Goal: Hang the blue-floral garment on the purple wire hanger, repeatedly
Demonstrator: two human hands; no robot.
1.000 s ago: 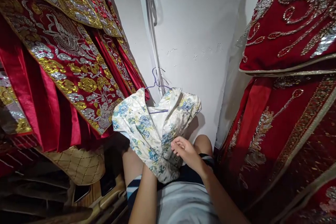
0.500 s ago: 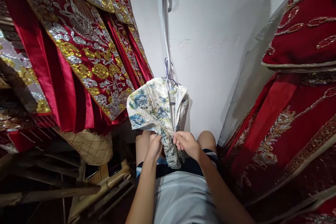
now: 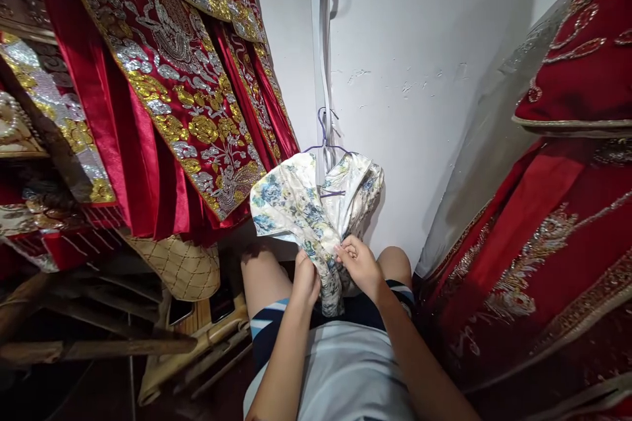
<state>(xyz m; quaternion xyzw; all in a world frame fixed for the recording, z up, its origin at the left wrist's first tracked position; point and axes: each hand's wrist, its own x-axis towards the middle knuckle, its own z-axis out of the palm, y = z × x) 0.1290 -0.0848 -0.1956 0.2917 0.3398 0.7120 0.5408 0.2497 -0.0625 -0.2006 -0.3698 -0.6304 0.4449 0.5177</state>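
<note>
White wall (image 3: 409,20); floral garment (image 3: 305,205) wider

At your upper left, a red garment (image 3: 212,118) with gold and silver embroidery hangs beside the white wall (image 3: 409,33). At your right edge, a red beaded garment (image 3: 557,210) hangs. At your lower left, locate the bamboo furniture (image 3: 197,348).
</note>
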